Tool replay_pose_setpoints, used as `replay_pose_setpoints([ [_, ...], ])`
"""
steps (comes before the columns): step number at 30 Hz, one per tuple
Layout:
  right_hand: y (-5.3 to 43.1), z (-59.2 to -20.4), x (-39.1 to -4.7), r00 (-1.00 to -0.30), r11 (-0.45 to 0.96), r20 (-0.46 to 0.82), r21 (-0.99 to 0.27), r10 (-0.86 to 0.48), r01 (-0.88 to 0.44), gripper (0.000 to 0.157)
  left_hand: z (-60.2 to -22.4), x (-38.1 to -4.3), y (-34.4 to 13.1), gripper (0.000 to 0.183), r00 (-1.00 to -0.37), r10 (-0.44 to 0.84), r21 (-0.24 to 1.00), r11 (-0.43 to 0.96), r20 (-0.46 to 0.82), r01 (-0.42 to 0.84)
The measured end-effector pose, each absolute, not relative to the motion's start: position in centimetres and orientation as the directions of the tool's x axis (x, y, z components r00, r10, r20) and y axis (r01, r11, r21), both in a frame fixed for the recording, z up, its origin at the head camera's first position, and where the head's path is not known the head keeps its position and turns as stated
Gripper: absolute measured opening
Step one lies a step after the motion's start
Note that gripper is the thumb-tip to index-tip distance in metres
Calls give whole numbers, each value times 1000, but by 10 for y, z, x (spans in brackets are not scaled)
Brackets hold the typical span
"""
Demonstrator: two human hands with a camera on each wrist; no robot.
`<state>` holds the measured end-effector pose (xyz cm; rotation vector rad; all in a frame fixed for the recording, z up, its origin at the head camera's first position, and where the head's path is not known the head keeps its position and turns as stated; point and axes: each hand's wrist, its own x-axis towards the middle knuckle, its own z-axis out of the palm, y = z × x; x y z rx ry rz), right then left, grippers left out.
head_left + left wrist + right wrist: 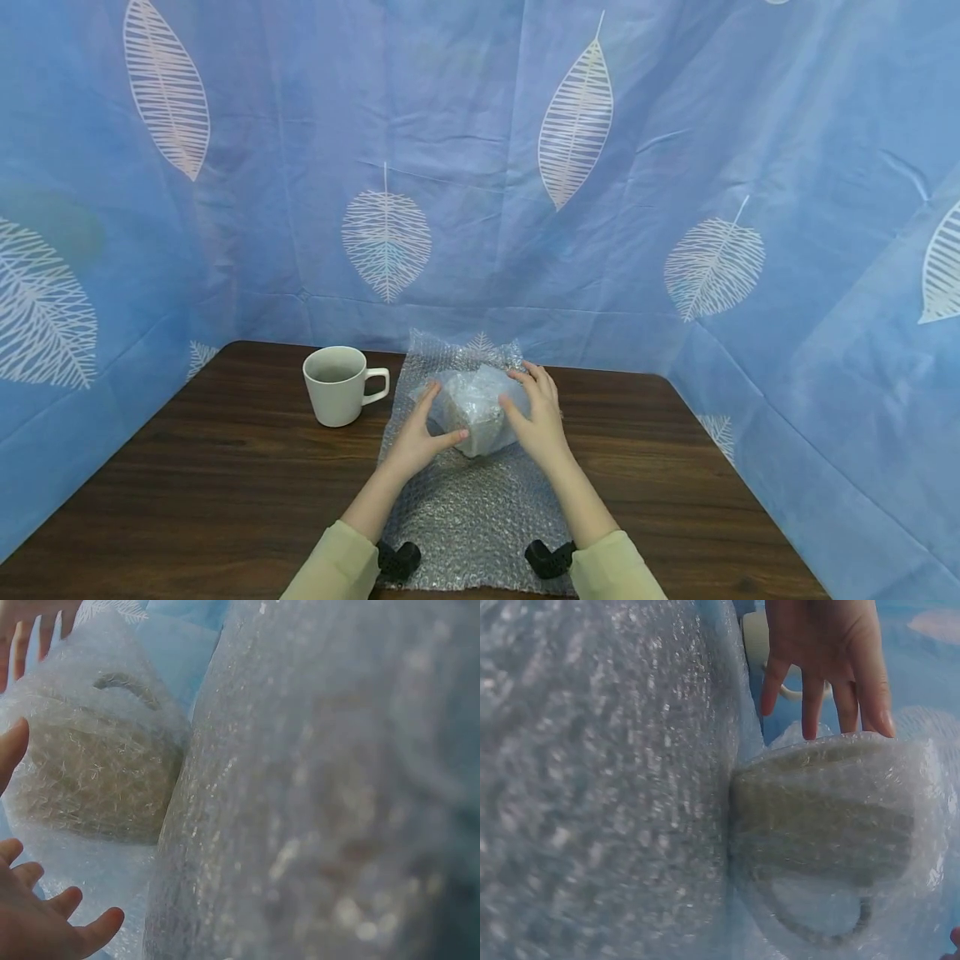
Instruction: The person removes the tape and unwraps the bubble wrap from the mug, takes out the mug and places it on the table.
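Note:
A mug wrapped in bubble wrap (480, 414) lies on a larger bubble wrap sheet (480, 517). Through the plastic, its curved handle (821, 930) shows in the right wrist view. My left hand (420, 442) is at the near left side of the bundle, thumb and fingers spread. On the opposite side, my right hand (542, 421) has its fingers extended around the bundle's edge. Neither hand's fingers are curled tightly on it. The left wrist view catches the left hand's spread fingers (64, 904) beside the wrapped mug (97, 772).
A white mug (335, 392), bare, stands upright to the left of the sheet with its handle toward it. Dark wooden table (225, 492) lies under everything. A blue leaf-patterned curtain (465, 250) hangs close behind the table and along both sides.

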<state>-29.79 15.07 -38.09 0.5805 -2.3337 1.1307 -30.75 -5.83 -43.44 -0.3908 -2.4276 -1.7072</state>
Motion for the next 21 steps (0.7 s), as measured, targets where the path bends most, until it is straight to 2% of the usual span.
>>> replay_pose_setpoints([
  [5, 144, -373, -302, -788, 600, 569, -554, -234, -578, 42, -435, -308, -59, 103, -958, 143, 908, 309, 250, 283],
  [12, 135, -362, -308, -779, 698, 531, -417, -333, -582, 39, -437, -309, -59, 102, -955, 162, 910, 300, 248, 287],
  [21, 127, -350, -319, -795, 754, 413, -306, -445, -581, 36, -439, -309, -60, 103, -953, 200, 916, 287, 227, 279],
])
